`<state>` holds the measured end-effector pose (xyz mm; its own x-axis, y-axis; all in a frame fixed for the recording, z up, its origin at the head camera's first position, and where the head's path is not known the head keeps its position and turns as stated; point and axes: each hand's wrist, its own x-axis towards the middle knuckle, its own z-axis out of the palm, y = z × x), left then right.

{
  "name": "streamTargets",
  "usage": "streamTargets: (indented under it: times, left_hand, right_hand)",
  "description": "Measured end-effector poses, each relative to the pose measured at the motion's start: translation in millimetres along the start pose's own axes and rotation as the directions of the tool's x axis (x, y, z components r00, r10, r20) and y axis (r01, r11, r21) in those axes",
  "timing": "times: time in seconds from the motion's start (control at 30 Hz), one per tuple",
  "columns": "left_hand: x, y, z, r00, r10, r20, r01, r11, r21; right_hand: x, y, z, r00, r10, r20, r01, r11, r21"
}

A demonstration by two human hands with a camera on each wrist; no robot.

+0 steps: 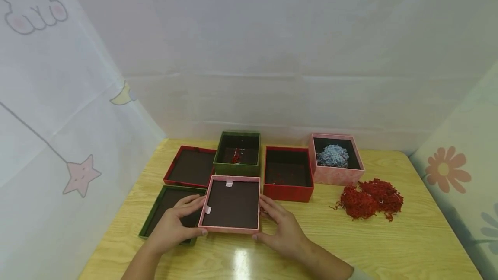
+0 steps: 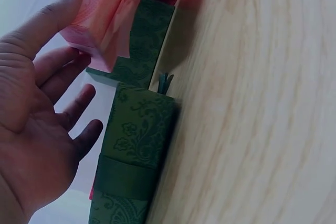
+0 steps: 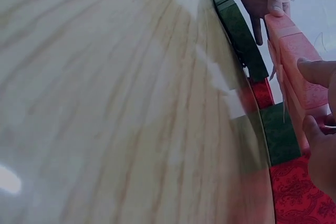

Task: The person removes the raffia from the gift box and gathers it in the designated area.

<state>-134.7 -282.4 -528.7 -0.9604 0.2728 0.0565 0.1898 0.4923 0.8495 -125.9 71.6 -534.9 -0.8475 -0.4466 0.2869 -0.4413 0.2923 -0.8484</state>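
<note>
A shallow pink lid, its dark inside facing up and two pale tabs showing, is held raised between both hands. My left hand grips its left side, thumb at the near corner; in the left wrist view the last two fingers stand away from the lid. My right hand pinches the right side near the front corner. A pink ribbon hangs beneath. The green lid lies on the table beside my left hand, partly hidden by it.
Behind stand a green box with a few red shreds, a red box, and a pink box holding pale blue paper shreds. A red lid lies far left. Red paper shreds are heaped on the right.
</note>
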Motion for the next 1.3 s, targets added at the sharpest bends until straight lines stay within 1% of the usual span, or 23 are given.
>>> streamTargets:
  times: [0.1,0.2,0.3,0.37,0.5,0.63,0.8,0.97,1.17,1.3]
  left_hand:
    - [0.8,-1.3,2.3,1.0,-0.014,0.023,0.013,0.999,0.037]
    - [1.9,-2.8,4.0,0.998,-0.052,0.042,0.049,0.996,0.071]
    - [2.9,-3.7,5.2,0.995,-0.085,0.059,0.078,0.991,0.112]
    - [3.7,-4.1,6.0,0.993,-0.094,0.068,0.084,0.988,0.126]
    - [4.8,-4.1,7.9,0.993,-0.088,0.079,0.074,0.985,0.158]
    - [6.3,-4.6,10.4,0.992,-0.096,0.085,0.077,0.977,0.2]
    - [9.5,-5.9,13.9,0.987,-0.129,0.097,0.106,0.97,0.218]
    - [11.4,-6.1,15.5,0.982,-0.16,0.105,0.13,0.961,0.244]
    - [11.3,-3.3,15.3,0.983,-0.15,0.109,0.114,0.951,0.286]
    - [11.9,0.7,14.5,0.984,-0.132,0.117,0.085,0.934,0.347]
  right_hand:
    - [-1.7,2,0,0.997,0.075,0.016,-0.074,0.995,-0.062]
    - [-2.8,5,0,0.99,0.139,0.034,-0.134,0.984,-0.115]
    - [-3.6,8,1,0.984,0.171,0.055,-0.162,0.976,-0.145]
    - [-4.2,10,2,0.982,0.176,0.064,-0.165,0.975,-0.152]
    - [-4.6,13,3,0.983,0.173,0.067,-0.16,0.973,-0.164]
    - [-4.1,16,4,0.981,0.179,0.081,-0.161,0.969,-0.189]
    - [-3.3,18,7,0.971,0.215,0.102,-0.187,0.955,-0.228]
    - [-2.5,19,8,0.97,0.219,0.1,-0.187,0.947,-0.263]
    - [-2.1,18,6,0.966,0.231,0.115,-0.192,0.942,-0.276]
    - [-1.5,18,4,0.965,0.23,0.127,-0.192,0.947,-0.257]
